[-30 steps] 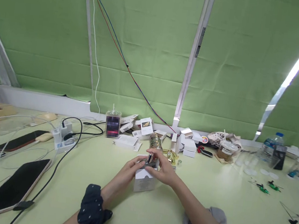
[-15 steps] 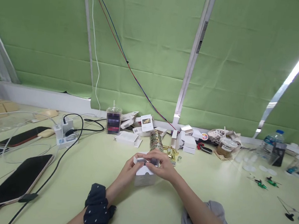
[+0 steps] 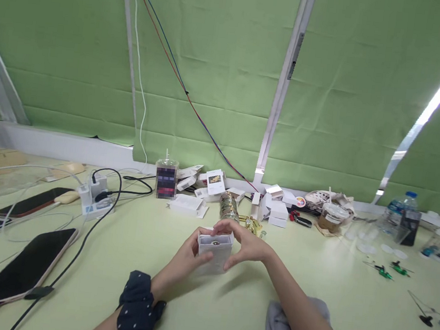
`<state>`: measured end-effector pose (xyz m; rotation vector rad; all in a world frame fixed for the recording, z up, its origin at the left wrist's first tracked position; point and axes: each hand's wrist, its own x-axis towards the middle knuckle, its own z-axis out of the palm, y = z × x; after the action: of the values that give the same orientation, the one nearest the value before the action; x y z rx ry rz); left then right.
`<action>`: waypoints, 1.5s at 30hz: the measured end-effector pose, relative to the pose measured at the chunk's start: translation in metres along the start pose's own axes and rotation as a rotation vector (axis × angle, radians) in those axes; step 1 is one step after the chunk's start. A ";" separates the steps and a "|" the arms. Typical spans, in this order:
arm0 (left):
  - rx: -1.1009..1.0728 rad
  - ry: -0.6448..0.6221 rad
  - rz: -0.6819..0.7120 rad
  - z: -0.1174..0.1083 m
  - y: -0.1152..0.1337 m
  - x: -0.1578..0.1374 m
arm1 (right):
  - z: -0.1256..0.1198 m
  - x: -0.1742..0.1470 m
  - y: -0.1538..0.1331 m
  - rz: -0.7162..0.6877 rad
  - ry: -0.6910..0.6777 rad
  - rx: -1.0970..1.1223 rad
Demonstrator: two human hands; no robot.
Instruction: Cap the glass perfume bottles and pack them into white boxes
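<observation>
A small white cardboard box (image 3: 213, 262) stands upright between my hands, its top facing me. Something small, round and shiny shows at its top; what it is I cannot make out. My left hand (image 3: 184, 256) is closed around the box's left side, thumb on the front. My right hand (image 3: 249, 247) arches over the right side, its fingers at the far top edge and its thumb by the front right edge. Just behind the box lie a shiny metallic cylinder (image 3: 228, 206) and some gold-coloured parts (image 3: 252, 224).
White boxes (image 3: 186, 204) and more white boxes (image 3: 278, 213) line the back beside red-and-black pliers (image 3: 301, 220). Drink cups stand there, including an iced one (image 3: 333, 216). Left are phones (image 3: 26, 265), cables and a power strip (image 3: 96, 201). Green-handled tools (image 3: 383, 271) lie right.
My thumbs have come down from the box's top, and its upper end now shows. My right hand has spread wider around the box's right side.
</observation>
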<state>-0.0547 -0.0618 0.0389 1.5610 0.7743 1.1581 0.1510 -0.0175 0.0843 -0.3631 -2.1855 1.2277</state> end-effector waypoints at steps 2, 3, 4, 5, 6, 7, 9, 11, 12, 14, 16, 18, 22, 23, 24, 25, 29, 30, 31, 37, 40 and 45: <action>0.047 0.077 -0.031 0.002 0.003 0.000 | 0.003 0.001 0.004 -0.013 0.061 0.055; 0.061 0.108 -0.040 0.004 0.004 0.000 | 0.005 0.002 0.007 -0.024 0.102 0.085; 0.068 0.130 -0.046 0.005 0.005 0.000 | 0.007 0.003 0.010 -0.030 0.138 0.112; 0.071 0.144 -0.049 0.006 0.005 0.000 | 0.009 0.004 0.012 -0.032 0.166 0.132; 0.071 0.155 -0.047 0.006 0.006 0.000 | 0.011 0.005 0.014 -0.030 0.183 0.144; 0.068 0.162 -0.041 0.007 0.006 0.000 | 0.012 0.005 0.015 -0.026 0.192 0.150; 0.066 0.180 -0.023 0.007 0.006 0.000 | 0.013 0.006 0.015 -0.033 0.206 0.149; 0.071 0.205 -0.010 0.007 0.004 0.001 | 0.015 0.007 0.015 -0.058 0.245 0.134; 0.075 0.221 -0.013 0.006 0.003 0.001 | 0.016 0.007 0.015 -0.076 0.281 0.116; 0.088 0.259 -0.026 0.004 0.001 0.002 | 0.019 0.009 0.016 -0.116 0.381 0.038; 0.112 0.307 -0.022 0.001 -0.001 0.003 | 0.023 0.011 0.020 -0.140 0.503 -0.102; 0.153 0.361 0.012 -0.003 -0.003 0.004 | 0.030 0.013 0.025 -0.124 0.638 -0.234; 0.275 0.443 0.085 -0.010 -0.003 0.004 | 0.044 0.016 0.036 -0.055 0.821 -0.174; 0.299 0.465 0.104 -0.010 -0.004 0.004 | 0.048 0.017 0.037 -0.050 0.833 -0.131; 0.322 0.496 0.126 -0.010 -0.004 0.004 | 0.050 0.017 0.038 -0.052 0.836 -0.103; 0.346 0.537 0.151 -0.009 -0.004 0.004 | 0.052 0.018 0.039 -0.061 0.835 -0.100; 0.406 0.729 0.217 -0.004 -0.005 0.002 | 0.055 0.017 0.038 -0.151 0.794 -0.223; 0.407 0.750 0.229 -0.003 -0.005 0.001 | 0.055 0.017 0.038 -0.170 0.781 -0.248; 0.408 0.752 0.245 -0.002 -0.005 0.000 | 0.055 0.016 0.038 -0.180 0.775 -0.260; 0.587 0.655 0.319 -0.006 -0.007 -0.003 | 0.054 0.016 0.041 -0.111 0.766 -0.187; 0.612 0.627 0.338 -0.006 -0.006 -0.004 | 0.053 0.017 0.041 -0.080 0.760 -0.129; 0.563 0.577 0.344 -0.002 0.000 -0.005 | 0.053 0.018 0.042 -0.075 0.731 0.065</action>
<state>-0.0585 -0.0653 0.0371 1.8851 1.3328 1.7960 0.1022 -0.0224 0.0346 -0.5879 -1.5125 0.9233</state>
